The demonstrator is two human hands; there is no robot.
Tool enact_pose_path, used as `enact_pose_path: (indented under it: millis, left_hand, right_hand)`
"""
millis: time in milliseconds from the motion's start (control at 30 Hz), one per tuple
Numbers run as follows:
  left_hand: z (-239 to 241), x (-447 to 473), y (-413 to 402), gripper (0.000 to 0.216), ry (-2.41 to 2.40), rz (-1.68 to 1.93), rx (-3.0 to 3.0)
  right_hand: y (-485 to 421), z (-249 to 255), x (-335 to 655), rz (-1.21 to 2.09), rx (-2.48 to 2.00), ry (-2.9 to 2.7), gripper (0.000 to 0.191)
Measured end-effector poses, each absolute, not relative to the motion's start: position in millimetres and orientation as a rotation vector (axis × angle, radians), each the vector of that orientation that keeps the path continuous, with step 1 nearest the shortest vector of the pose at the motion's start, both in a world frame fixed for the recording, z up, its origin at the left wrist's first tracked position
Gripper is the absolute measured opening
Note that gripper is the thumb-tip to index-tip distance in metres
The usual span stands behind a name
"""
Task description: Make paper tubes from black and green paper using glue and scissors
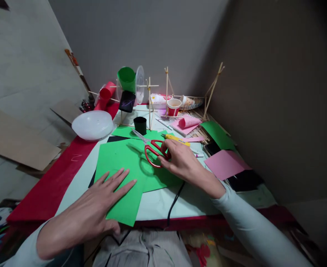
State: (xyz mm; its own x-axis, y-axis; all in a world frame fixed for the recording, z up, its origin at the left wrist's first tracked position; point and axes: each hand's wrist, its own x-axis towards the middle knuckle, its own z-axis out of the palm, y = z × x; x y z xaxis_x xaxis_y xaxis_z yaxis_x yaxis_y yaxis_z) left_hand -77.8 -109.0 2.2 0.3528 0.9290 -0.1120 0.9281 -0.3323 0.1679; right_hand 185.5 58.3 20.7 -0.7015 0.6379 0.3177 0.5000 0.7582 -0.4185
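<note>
My left hand [102,198] lies flat with fingers spread on a sheet of green paper [132,200], near the table's front edge. Under that sheet lies a larger piece of green paper [116,154]. My right hand [181,157] grips a pair of scissors [149,155] by one red handle loop. The scissors are held over the green paper, their blades parted slightly and pointing away to the upper left. Just past the blade tips stands a small black paper tube [140,125]. Beside my right hand is a yellow glue gun [177,139], partly hidden by the hand.
A stick frame [149,92] carries green and black tubes at the back. A white bowl [92,125] sits at the left edge. A red paper cup [173,106], pink paper [227,165] and several wooden sticks lie right. A black cable [176,200] hangs over the front edge.
</note>
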Motion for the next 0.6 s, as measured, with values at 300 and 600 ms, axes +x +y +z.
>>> enact_pose_path:
  millis: [300,600]
  left_hand:
    - [-4.3,-97.0,-85.2,0.088,1.819,0.101,2.349]
    - [22.8,-111.5,-83.9,0.074,1.759,0.454,2.339]
  right_hand:
    - [38.6,11.3,162.9,0.375,-0.87,-2.694,0.008]
    - [94.8,53.4,139.8,0.231,-0.813,-2.711,0.013]
